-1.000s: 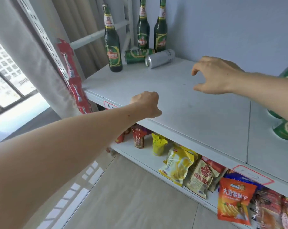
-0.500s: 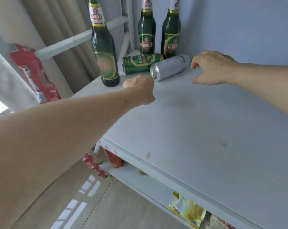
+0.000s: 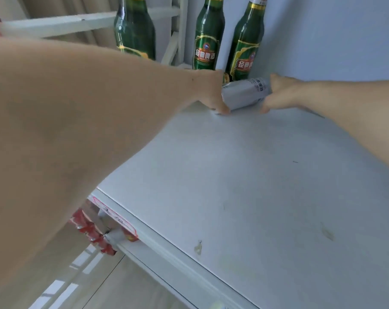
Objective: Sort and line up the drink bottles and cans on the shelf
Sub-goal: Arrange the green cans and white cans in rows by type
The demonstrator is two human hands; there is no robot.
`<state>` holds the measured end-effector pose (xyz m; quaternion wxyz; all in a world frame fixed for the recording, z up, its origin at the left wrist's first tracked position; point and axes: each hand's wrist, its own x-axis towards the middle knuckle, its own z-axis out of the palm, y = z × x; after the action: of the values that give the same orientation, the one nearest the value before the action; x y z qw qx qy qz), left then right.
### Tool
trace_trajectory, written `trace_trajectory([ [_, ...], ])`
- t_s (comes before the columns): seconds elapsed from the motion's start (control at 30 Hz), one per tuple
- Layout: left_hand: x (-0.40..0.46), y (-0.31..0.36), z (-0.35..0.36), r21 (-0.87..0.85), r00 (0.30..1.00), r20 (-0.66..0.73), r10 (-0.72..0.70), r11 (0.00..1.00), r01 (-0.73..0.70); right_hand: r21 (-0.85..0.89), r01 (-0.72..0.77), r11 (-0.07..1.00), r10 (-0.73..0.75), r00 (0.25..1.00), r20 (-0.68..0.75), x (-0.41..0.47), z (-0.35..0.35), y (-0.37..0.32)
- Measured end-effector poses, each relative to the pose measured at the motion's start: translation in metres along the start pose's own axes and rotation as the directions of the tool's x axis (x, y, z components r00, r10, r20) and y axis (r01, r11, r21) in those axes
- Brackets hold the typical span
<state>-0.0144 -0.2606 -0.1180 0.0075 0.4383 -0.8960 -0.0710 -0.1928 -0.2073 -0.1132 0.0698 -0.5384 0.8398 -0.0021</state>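
My left hand and right hand curl around opposite ends of the silver can lying on the shelf; 3 green bottles stand behind.

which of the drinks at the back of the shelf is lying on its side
The silver can, lying between the left hand and right hand. The three green bottles behind it stand upright.

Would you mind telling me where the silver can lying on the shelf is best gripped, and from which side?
Grip the silver can around its round mid-body, coming from above. It lies on its side on the shelf, bottles close behind, ends flanked by the left hand and right hand.
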Motion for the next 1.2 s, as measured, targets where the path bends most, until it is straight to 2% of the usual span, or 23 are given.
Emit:
trace_trajectory([
  [0.17, 0.005, 0.002, 0.028, -0.095, 0.992, -0.124, -0.011, 0.995, -0.001, 0.104, -0.064, 0.992, 0.062, 0.998, 0.021, 0.013, 0.019, 0.000],
  [0.3, 0.006, 0.007, 0.035, -0.190, 0.982, -0.178, -0.059, 0.981, 0.024, 0.368, -0.090, 0.925, 0.117, 0.992, -0.051, 0.025, 0.034, 0.003],
  [0.43, 0.007, 0.012, 0.040, -0.233, 0.969, -0.237, -0.065, 0.973, 0.008, 0.712, -0.110, 0.693, 0.211, 0.976, -0.054, 0.027, 0.036, 0.000],
  [0.53, 0.008, 0.012, 0.042, -0.259, 0.967, -0.244, -0.072, 0.966, 0.007, 0.849, -0.126, 0.514, 0.278, 0.960, -0.026, 0.023, 0.035, -0.002],
  [0.73, 0.000, 0.015, 0.041, -0.226, 0.968, -0.244, -0.052, 0.974, -0.005, 0.922, -0.099, 0.376, 0.316, 0.948, -0.027, 0.013, 0.031, -0.001],
  [0.97, -0.022, 0.026, 0.034, -0.253, 0.961, -0.273, -0.032, 0.967, -0.040, 0.937, -0.062, 0.343, 0.404, 0.910, -0.088, -0.005, 0.014, 0.003],
  [1.1, -0.043, 0.035, 0.029, -0.294, 0.961, -0.277, -0.022, 0.954, -0.063, 0.962, -0.033, 0.269, 0.401, 0.913, -0.080, -0.025, 0.000, 0.001],
  [1.2, -0.061, 0.040, 0.026, -0.332, 0.969, -0.248, -0.019, 0.941, -0.066, 0.961, -0.004, 0.276, 0.390, 0.914, -0.108, -0.044, -0.010, -0.001],
])
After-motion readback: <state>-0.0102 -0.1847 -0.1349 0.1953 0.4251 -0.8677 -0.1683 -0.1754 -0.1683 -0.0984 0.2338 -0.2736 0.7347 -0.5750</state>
